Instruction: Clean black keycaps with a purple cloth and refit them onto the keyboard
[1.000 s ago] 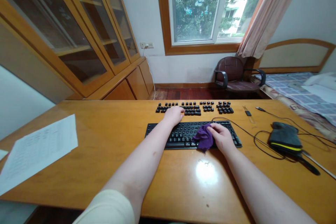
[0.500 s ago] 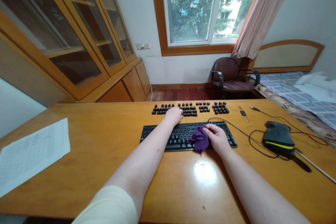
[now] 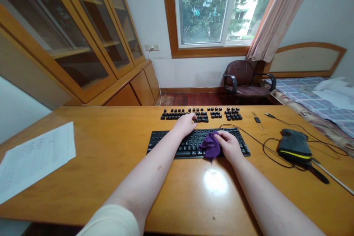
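Note:
A black keyboard [image 3: 190, 153] lies on the wooden desk, many of its key positions bare of caps. My right hand [image 3: 230, 145] pinches a crumpled purple cloth [image 3: 211, 146] that rests over the keyboard's right-middle part. Beyond the keyboard's back edge, my left hand [image 3: 186, 124] has its thumb and finger closed on a small black keycap [image 3: 195, 120]. Loose keycaps [image 3: 204, 114] lie in rows behind the keyboard, close to that hand. My left forearm hides part of the keyboard's left half.
A keycap puller [image 3: 257, 120] with wire loops lies at the back right. Nearby are a cable plug [image 3: 269, 115], looped black cable and a grey brush-like tool [image 3: 295, 145] with a yellow stripe. Printed sheets [image 3: 41, 158] lie on the left. A chair [image 3: 240, 77] stands behind the desk.
My left hand has moved slightly right and back toward the keyboard, with a keycap now showing at its fingertips. My right hand and the cloth have hardly moved.

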`<state>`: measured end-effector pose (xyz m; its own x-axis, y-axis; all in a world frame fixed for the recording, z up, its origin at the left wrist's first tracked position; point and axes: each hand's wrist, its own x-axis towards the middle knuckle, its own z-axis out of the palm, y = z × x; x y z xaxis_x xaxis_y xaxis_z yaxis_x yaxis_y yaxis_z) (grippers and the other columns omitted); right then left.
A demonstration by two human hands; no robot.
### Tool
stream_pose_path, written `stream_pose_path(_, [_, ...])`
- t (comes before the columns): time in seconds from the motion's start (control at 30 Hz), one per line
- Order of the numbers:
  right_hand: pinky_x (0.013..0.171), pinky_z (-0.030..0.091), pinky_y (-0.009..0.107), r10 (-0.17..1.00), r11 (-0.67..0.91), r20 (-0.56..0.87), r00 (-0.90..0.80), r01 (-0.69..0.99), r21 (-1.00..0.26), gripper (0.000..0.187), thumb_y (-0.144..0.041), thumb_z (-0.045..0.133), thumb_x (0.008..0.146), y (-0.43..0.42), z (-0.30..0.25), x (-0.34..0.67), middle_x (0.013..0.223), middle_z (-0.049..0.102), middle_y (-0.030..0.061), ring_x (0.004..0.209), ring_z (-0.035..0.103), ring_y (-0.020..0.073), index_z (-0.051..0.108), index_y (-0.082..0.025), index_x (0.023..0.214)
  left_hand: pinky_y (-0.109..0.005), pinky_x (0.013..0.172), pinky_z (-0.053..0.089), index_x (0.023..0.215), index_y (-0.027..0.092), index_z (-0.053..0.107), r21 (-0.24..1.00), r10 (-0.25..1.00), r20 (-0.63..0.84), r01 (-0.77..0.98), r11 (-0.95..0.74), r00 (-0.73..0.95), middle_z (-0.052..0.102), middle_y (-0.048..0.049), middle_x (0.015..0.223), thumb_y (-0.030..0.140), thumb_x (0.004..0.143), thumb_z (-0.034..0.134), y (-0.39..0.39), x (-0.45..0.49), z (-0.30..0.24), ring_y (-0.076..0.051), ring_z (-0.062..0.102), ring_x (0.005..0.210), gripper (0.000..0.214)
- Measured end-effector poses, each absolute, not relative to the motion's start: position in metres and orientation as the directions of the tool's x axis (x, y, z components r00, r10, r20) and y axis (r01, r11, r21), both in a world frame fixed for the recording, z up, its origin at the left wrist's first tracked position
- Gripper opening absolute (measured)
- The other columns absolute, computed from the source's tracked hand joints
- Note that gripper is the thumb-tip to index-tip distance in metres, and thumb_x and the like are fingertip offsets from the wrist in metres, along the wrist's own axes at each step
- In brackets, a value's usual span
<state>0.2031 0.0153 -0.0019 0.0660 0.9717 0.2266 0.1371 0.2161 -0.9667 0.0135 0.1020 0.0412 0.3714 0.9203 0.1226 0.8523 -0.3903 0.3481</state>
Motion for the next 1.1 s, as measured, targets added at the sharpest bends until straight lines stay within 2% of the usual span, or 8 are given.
stream_pose_path(0.13, [0.078,0.046,0.033,0.968,0.214,0.227,0.110,0.117,-0.970,0.022,-0.040,0.061,0.075,0.016,-0.003,0.203,0.080,0.067,0.0047,0.078,0.060,0.0200,0.067,-0.019,0.077,-0.020,0.053,0.042,0.092,0.019,0.063,0.788,0.936,0.205,0.519,-0.330,0.285,0.060,0.0020,0.067,0.030,0.072,0.062,0.054,0.022,0.039,-0.010,0.052,0.056,0.023])
stream_pose_path(0.27, [0.081,0.045,0.033,0.960,0.238,0.252,0.121,0.119,-0.964,0.021,-0.039,0.061,0.075,0.014,0.001,0.204,0.084,0.068,0.0046,0.082,0.061,0.0201,0.069,-0.020,0.080,-0.019,0.047,0.039,0.093,0.015,0.065,0.956,0.988,0.116,0.258,-0.138,0.097,0.061,0.0010,0.068,0.026,0.069,0.065,0.018,0.030,0.025,-0.007,0.045,0.048,0.027])
stream_pose_path(0.37, [0.084,0.044,0.034,0.956,0.267,0.280,0.089,0.135,-0.954,0.020,-0.038,0.061,0.076,0.014,0.005,0.203,0.087,0.068,0.0047,0.086,0.060,0.0203,0.069,-0.021,0.081,-0.022,0.055,0.046,0.095,0.016,0.067,0.947,0.987,0.144,0.281,-0.157,0.066,0.063,0.0003,0.066,0.025,0.070,0.065,0.007,0.031,0.015,-0.010,0.052,0.055,0.027])
stream_pose_path(0.53, [0.083,0.045,0.034,0.956,0.291,0.294,0.008,0.113,-0.950,0.017,-0.036,0.063,0.074,0.011,0.005,0.198,0.086,0.066,0.0056,0.087,0.059,0.0207,0.069,-0.020,0.078,-0.030,0.077,0.051,0.090,0.018,0.064,0.895,0.968,0.248,0.372,-0.245,0.042,0.068,-0.0033,0.086,0.020,0.068,0.068,0.002,0.029,0.009,-0.015,0.062,0.077,0.023])
stream_pose_path(0.67, [0.066,0.050,0.030,0.973,0.228,0.226,-0.050,0.028,-0.973,0.019,-0.034,0.069,0.068,0.009,0.001,0.192,0.083,0.064,0.0047,0.072,0.060,0.0174,0.068,-0.021,0.082,-0.031,0.077,0.051,0.084,0.018,0.063,0.846,0.950,0.306,0.441,-0.299,0.058,0.066,-0.0023,0.083,0.017,0.068,0.066,0.000,0.030,0.007,-0.016,0.061,0.079,0.016])
stream_pose_path(0.77, [0.050,0.047,0.027,0.987,0.117,0.120,-0.102,-0.041,-0.992,0.032,-0.034,0.072,0.064,0.007,-0.002,0.189,0.065,0.061,0.0006,0.051,0.054,0.0126,0.065,-0.020,0.091,-0.031,0.077,0.051,0.084,0.019,0.064,0.800,0.927,0.362,0.479,-0.362,0.096,0.066,-0.0016,0.082,0.013,0.069,0.063,0.000,0.031,0.006,-0.016,0.061,0.079,0.016])
stream_pose_path(0.97, [0.046,0.043,0.025,0.989,0.042,0.048,-0.141,-0.043,-0.998,0.025,-0.037,0.073,0.061,0.005,0.005,0.186,0.059,0.057,-0.0028,0.046,0.051,0.0111,0.062,-0.019,0.074,-0.032,0.080,0.049,0.084,0.021,0.067,0.684,0.859,0.468,0.530,-0.501,0.209,0.069,-0.0024,0.083,0.014,0.074,0.060,-0.001,0.028,0.006,-0.017,0.061,0.083,0.014])
stream_pose_path(1.1, [0.045,0.042,0.025,0.989,0.032,0.035,-0.143,-0.021,-0.999,0.026,-0.043,0.066,0.069,0.003,0.011,0.186,0.051,0.053,-0.0033,0.044,0.049,0.0111,0.058,-0.018,0.066,-0.031,0.080,0.050,0.086,0.022,0.068,0.728,0.896,0.399,0.525,-0.440,0.196,0.069,-0.0017,0.084,0.014,0.074,0.060,-0.001,0.030,0.004,-0.016,0.061,0.083,0.016])
